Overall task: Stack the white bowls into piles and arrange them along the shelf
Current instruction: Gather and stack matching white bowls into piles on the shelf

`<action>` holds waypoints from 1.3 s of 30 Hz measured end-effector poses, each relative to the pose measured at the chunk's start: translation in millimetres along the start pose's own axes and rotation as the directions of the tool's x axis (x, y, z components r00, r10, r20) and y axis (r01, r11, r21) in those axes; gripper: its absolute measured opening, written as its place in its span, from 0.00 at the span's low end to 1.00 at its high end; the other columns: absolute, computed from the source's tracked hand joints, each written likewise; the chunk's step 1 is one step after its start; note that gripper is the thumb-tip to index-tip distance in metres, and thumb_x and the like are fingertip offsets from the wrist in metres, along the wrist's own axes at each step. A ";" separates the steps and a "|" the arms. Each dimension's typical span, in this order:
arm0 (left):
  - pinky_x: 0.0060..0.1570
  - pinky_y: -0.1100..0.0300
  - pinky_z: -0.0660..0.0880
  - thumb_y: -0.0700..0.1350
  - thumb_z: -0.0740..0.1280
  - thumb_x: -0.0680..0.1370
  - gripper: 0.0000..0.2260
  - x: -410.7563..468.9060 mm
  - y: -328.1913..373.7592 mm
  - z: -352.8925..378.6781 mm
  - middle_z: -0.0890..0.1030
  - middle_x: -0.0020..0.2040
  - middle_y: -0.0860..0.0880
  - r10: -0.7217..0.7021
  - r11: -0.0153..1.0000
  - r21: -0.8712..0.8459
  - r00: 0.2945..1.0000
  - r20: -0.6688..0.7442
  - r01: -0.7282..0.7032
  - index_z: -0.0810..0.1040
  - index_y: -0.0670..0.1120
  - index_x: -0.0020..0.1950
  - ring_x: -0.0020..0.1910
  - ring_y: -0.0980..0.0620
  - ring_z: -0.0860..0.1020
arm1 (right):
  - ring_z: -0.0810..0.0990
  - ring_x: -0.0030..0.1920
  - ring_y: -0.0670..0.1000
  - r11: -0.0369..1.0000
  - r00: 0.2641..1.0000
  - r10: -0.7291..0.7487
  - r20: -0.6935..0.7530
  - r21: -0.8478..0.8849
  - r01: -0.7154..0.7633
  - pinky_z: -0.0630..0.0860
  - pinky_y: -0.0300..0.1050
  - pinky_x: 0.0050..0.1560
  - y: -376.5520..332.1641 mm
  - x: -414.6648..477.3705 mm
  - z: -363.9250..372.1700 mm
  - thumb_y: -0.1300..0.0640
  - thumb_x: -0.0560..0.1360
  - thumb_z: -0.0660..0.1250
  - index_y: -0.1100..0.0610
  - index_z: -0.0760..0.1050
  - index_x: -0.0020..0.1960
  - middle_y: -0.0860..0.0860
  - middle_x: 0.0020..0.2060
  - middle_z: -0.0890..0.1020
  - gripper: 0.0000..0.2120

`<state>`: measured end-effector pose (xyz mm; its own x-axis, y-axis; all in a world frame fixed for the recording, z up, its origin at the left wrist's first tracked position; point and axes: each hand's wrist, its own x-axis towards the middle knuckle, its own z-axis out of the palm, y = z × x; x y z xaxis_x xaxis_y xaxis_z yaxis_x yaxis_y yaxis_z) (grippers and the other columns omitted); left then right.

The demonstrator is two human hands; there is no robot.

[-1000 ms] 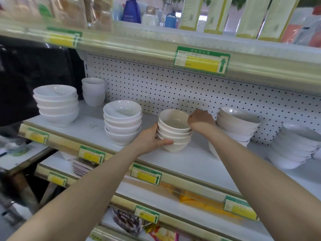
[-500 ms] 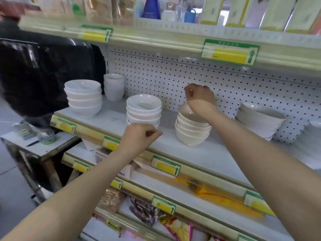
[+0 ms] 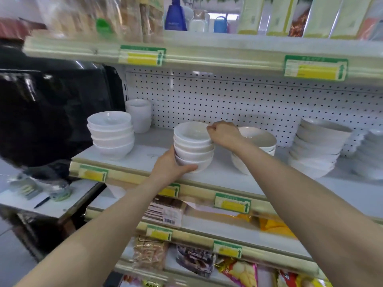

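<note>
Several piles of white bowls stand along the white shelf (image 3: pixel 145 156). My left hand (image 3: pixel 173 167) cups the bottom left of the second pile of bowls (image 3: pixel 193 149). My right hand (image 3: pixel 223 134) pinches the right rim of that pile's top bowl. To its left stands a first pile (image 3: pixel 112 135), with a stack of white cups (image 3: pixel 138 114) behind it. To the right, a third pile (image 3: pixel 257 146) sits partly hidden behind my right forearm. A fourth pile (image 3: pixel 317 148) and a blurred fifth pile (image 3: pixel 371 156) follow at the far right.
A perforated white back panel (image 3: pixel 228 100) closes the shelf behind. The upper shelf (image 3: pixel 207 54) overhangs with bottles and boxes. Lower shelves hold packaged snacks (image 3: pixel 194 259). A small table (image 3: pixel 51 204) with a pen stands at the left, below a black glossy object (image 3: pixel 51 104).
Both hands left the third pile and moved left. My left hand now cups the second pile's base and my right hand has come down onto its top rim. The view shifted left.
</note>
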<state>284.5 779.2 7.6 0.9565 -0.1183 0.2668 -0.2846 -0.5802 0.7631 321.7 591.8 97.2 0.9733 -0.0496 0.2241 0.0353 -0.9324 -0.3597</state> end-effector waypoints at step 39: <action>0.65 0.55 0.68 0.52 0.71 0.76 0.23 -9.6 -35.0 -104.0 0.74 0.63 0.48 0.384 0.911 0.341 0.783 -0.489 -0.234 0.73 0.45 0.67 0.63 0.47 0.71 | 0.72 0.58 0.59 0.965 0.942 -0.263 -0.208 -0.057 0.257 0.69 0.48 0.54 -105.8 31.3 3.9 0.59 0.80 0.53 0.53 0.79 0.55 0.54 0.49 0.81 0.16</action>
<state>278.5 884.4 39.6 0.6080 0.0785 0.7901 -0.4610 -0.7753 0.4317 349.4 690.3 138.7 0.8605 0.1244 0.4941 0.2712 -0.9328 -0.2375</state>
